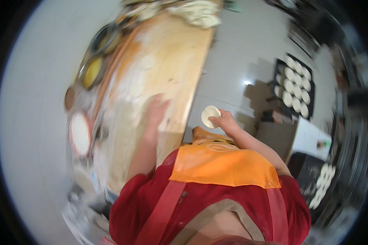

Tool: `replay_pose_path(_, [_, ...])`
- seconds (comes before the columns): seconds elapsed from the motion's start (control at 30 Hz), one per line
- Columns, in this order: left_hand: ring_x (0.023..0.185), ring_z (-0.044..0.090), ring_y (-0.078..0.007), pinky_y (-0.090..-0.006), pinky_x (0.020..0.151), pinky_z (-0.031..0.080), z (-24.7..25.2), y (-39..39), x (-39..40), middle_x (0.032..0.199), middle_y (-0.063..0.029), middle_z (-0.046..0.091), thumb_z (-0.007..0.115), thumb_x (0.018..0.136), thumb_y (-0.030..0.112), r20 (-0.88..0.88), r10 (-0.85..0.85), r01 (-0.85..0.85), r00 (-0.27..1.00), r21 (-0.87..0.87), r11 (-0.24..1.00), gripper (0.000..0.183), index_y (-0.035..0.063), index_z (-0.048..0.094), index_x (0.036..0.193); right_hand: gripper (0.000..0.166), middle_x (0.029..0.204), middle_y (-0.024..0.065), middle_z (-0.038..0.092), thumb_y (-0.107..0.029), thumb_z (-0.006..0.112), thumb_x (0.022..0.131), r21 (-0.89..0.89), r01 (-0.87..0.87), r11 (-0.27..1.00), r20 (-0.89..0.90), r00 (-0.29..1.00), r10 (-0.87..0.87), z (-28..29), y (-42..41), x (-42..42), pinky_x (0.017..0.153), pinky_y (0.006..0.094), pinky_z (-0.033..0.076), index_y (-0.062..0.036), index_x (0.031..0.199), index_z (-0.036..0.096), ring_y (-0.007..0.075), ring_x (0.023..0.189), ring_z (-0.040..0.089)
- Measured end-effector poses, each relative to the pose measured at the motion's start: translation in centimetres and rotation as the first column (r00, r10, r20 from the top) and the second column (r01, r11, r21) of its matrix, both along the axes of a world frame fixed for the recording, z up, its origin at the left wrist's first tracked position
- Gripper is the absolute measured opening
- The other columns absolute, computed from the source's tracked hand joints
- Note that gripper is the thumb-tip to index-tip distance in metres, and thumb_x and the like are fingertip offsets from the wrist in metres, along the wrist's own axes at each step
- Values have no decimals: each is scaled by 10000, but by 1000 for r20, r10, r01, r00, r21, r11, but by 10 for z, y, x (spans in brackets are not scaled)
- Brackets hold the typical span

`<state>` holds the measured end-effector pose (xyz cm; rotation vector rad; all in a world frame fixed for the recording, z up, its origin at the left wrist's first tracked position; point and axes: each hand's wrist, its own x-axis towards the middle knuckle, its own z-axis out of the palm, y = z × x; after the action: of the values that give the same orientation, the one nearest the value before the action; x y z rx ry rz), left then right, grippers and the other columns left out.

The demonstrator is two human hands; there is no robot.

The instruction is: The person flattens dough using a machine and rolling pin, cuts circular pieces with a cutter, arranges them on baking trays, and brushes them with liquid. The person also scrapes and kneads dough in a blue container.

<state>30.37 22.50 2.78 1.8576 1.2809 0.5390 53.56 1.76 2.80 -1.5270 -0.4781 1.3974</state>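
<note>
A round, flat piece of pale dough [209, 115] is gripped at its edge by my right hand [225, 122], thumb on top, out over the tiled floor beside the table. My left hand [158, 107] is blurred; it is over the floured wooden table [178, 76] and appears to hold nothing, its fingers partly spread. Flour dusts the tabletop around it.
Bowls, one with yellow contents [92, 72], and a tub of white powder [80, 133] line the table's far side. Cloth [199, 13] lies at its end. On my right, a black tray [311, 95] holds several dough rounds [289, 86], near a white-topped box [309, 137] and another tray [306, 171].
</note>
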Motion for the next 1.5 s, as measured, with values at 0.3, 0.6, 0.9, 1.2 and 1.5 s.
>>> replay_pose_path(0.3, [913, 638, -372, -423, 831, 499, -79, 83, -124, 974, -236, 671, 707, 648, 240, -588, 223, 15, 778, 372, 928, 485, -76, 661, 1013, 261, 886, 28, 674, -94, 683, 781, 114, 822, 559, 511, 433, -742, 35, -270, 137, 758, 272, 462, 9, 1021, 676, 96, 801, 570])
replay_pose_path(0.6, [879, 632, -319, -405, 750, 534, 11, -21, 101, 1005, -201, 609, 619, 794, 125, 206, -38, 107, 978, -336, 936, 452, -97, 512, 1174, 378, 923, 104, 658, -72, 589, 866, 188, 808, -559, 214, -589, -780, 11, -618, 132, 481, 242, 500, -7, 1233, 522, 161, 651, 646])
replay_pose_path(0.9, [973, 611, -220, -331, 831, 513, 83, -405, 364, 1118, -130, 599, 635, 811, 62, 501, -690, 827, 522, -494, 267, 471, 5, 490, 1256, 642, 979, 121, 630, -128, 722, 788, 35, 995, 89, 410, 67, -910, 62, -632, 166, 650, 275, 530, 14, 1348, 441, 155, 754, 632])
replay_pose_path(1.2, [1051, 607, -236, -303, 886, 486, 120, -535, 396, 1183, -173, 598, 597, 895, 50, 510, -844, 949, 167, -316, -3, 522, 11, 389, 1372, 404, 1097, 140, 650, 49, 615, 816, 463, 735, -495, 130, -609, -782, 32, -680, 126, 817, 284, 502, 70, 1212, 544, 180, 939, 631])
replay_pose_path(1.5, [1148, 538, -343, -375, 976, 414, -6, -284, 243, 1274, -201, 548, 558, 867, 173, -312, -561, 640, 767, 301, 707, 479, -20, 479, 1298, 720, 1096, 144, 591, -178, 762, 693, -44, 972, -231, 984, 2, -179, 63, -682, 93, 815, 386, 497, -35, 1324, 446, 273, 1028, 596])
